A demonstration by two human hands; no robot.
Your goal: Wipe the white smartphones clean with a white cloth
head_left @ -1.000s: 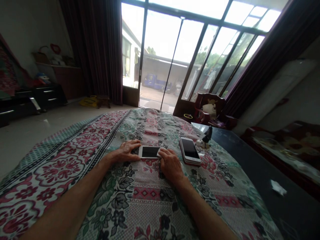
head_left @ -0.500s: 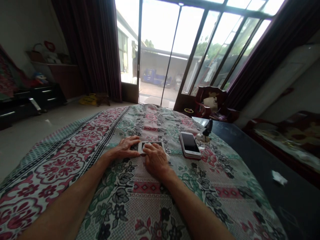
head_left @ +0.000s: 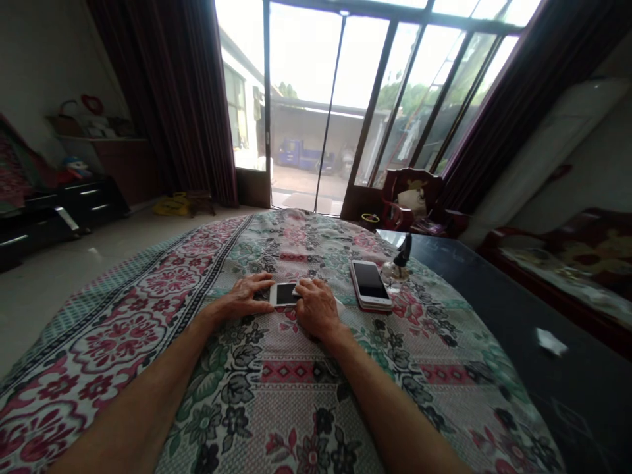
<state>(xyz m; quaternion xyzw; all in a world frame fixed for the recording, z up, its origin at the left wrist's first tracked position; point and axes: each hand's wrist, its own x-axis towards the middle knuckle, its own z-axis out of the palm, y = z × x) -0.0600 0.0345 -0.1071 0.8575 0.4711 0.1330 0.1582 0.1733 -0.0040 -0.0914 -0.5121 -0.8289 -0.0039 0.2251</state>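
A white smartphone with a dark screen lies flat and crosswise on the patterned tablecloth. At its left end, my left hand holds the edge between thumb and fingers. My right hand is curled over the phone's right part, pressing a folded white tissue onto the screen. That part of the phone is hidden under the hand. To the right lies a larger white smartphone, screen up, on top of another flat object. Behind it stands a small clear bottle with a black top.
A dark table adjoins on the right, with a crumpled white tissue on it. Beyond the bed-like patterned surface are a wooden chair and glass doors. A yellow item lies on the floor at left.
My right hand has slid right along the phone with the tissue, uncovering more of the screen. My left hand stays at the phone's left end. The whole view has shifted slightly.
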